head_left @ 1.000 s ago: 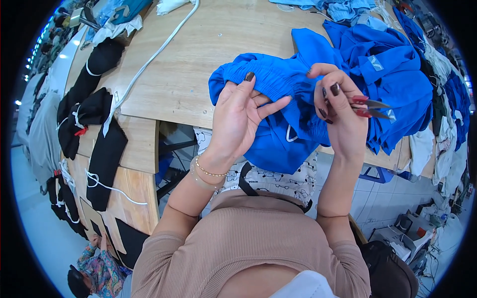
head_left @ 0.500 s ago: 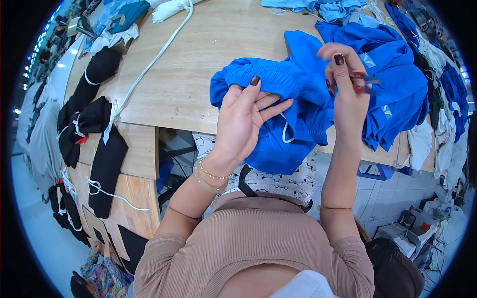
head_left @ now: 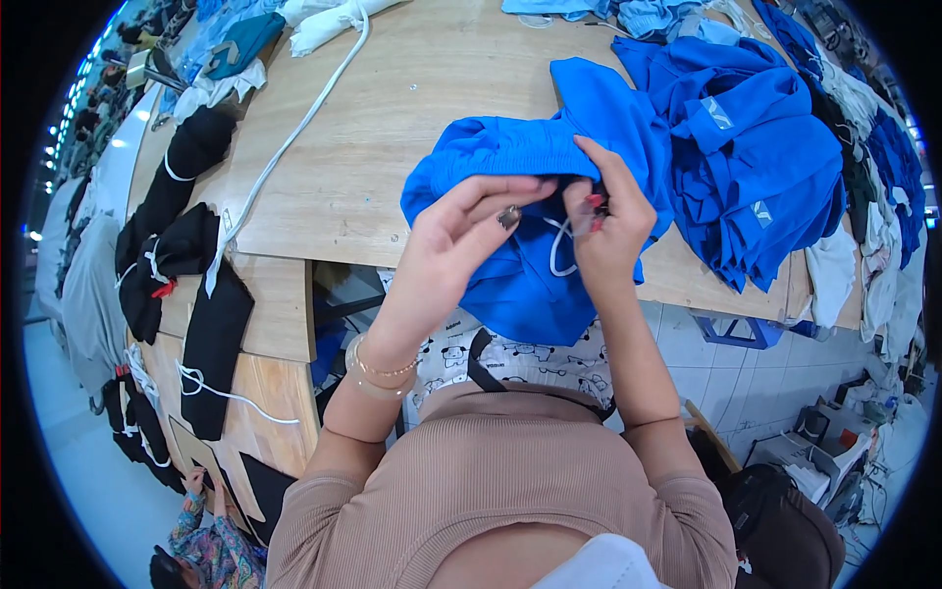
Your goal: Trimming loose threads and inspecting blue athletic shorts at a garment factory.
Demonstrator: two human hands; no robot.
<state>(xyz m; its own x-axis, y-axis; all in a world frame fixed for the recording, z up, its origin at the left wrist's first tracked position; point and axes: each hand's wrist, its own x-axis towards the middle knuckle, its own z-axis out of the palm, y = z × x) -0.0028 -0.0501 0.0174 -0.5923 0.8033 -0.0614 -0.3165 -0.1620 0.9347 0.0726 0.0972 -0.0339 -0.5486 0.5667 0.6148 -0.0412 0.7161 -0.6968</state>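
Blue garment (head_left: 520, 270) at table (head_left: 324, 187)'s near edge, partly hanging over. Right hand (head_left: 613, 216) pinches its waistband (head_left: 515, 152), red snips (head_left: 596, 204) in palm; left hand (head_left: 451, 236) curls at same band, grip unclear.

Vivid royal blue all over my garment (head_left: 616, 113), white on cord loop (head_left: 553, 260). Same blue through heap (head_left: 756, 147), tags (head_left: 716, 113) silvery-pale. Red flash from my tool (head_left: 596, 204)! Dark polish, left thumbnail (head_left: 508, 217). Tan on my ribbed top (head_left: 530, 456); white lap cloth (head_left: 451, 355), black animal drawings. Pale wood-grain table (head_left: 353, 187). Black bundles (head_left: 218, 344), white ties (head_left: 191, 375). Grey drape (head_left: 90, 285), teal piece (head_left: 250, 44). Co-worker's sleeve (head_left: 206, 540): multicoloured swirls.
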